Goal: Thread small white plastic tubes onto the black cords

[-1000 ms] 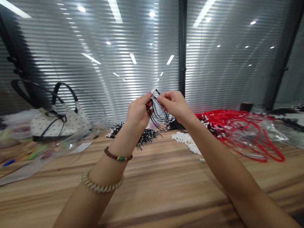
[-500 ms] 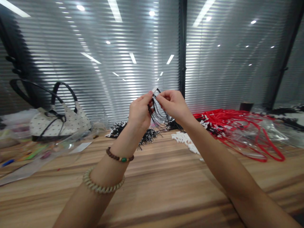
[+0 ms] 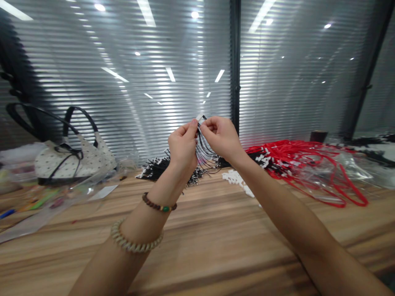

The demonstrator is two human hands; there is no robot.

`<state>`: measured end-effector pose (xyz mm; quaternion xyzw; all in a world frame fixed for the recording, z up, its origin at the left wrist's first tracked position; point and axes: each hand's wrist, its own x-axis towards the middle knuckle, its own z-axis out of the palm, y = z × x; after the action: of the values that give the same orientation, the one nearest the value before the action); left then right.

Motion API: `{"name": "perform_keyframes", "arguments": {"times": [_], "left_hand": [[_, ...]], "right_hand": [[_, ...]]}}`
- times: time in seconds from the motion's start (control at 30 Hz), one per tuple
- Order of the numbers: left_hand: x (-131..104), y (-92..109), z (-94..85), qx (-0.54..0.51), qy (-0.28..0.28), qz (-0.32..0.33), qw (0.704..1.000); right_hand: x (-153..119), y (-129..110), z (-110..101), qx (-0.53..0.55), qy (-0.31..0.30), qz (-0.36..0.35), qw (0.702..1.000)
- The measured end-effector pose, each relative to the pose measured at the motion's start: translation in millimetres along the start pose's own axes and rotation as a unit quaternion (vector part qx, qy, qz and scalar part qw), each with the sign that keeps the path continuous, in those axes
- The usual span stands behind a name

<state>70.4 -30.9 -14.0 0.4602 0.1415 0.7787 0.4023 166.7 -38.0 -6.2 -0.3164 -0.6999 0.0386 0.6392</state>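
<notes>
My left hand [image 3: 184, 144] is closed on a small white connector [image 3: 200, 118], its thumb and fingers pinching the piece above the table. Thin black cords [image 3: 203, 147] hang in loops from between my hands. My right hand [image 3: 221, 136] is pinched at the black cord, right beside the white piece; its fingertips partly hide what they grip. Behind my left wrist lies a bundle of black cords [image 3: 154, 168] with pale tips. A pile of small white pieces [image 3: 235, 177] is on the table below my right forearm.
Red lanyards [image 3: 293, 154] and clear plastic bags [image 3: 354, 166] spread over the right side of the wooden table [image 3: 197, 246]. On the left stand a patterned handbag [image 3: 75, 162] and a blue pen [image 3: 8, 213]. A window with blinds [image 3: 138, 82] rises behind.
Both hands keep their pinch and have come slightly closer together at the white piece. The cord loops hang narrower than before. The whole view has shifted a little.
</notes>
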Motion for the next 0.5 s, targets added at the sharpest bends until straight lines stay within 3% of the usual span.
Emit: {"name": "perform_keyframes", "arguments": {"times": [0.2, 0.27, 0.37, 0.5], "left_hand": [[6.2, 3.4, -2.7, 0.03, 0.003, 0.027, 0.999], [12.1, 9.6, -6.4, 0.035, 0.02, 0.046, 0.998], [26.4, 23.7, -19.0, 0.014, 0.06, 0.06, 0.996], [49.2, 43.2, -41.5, 0.003, 0.074, 0.059, 0.995]], "right_hand": [[2.0, 3.6, -0.5, 0.01, -0.012, -0.009, 1.0], [0.7, 0.7, -2.8, -0.008, -0.046, -0.009, 0.999], [-5.5, -7.3, -4.7, -0.055, -0.179, 0.012, 0.982], [-17.3, -10.7, 5.4, -0.13, -0.401, 0.036, 0.906]]}}
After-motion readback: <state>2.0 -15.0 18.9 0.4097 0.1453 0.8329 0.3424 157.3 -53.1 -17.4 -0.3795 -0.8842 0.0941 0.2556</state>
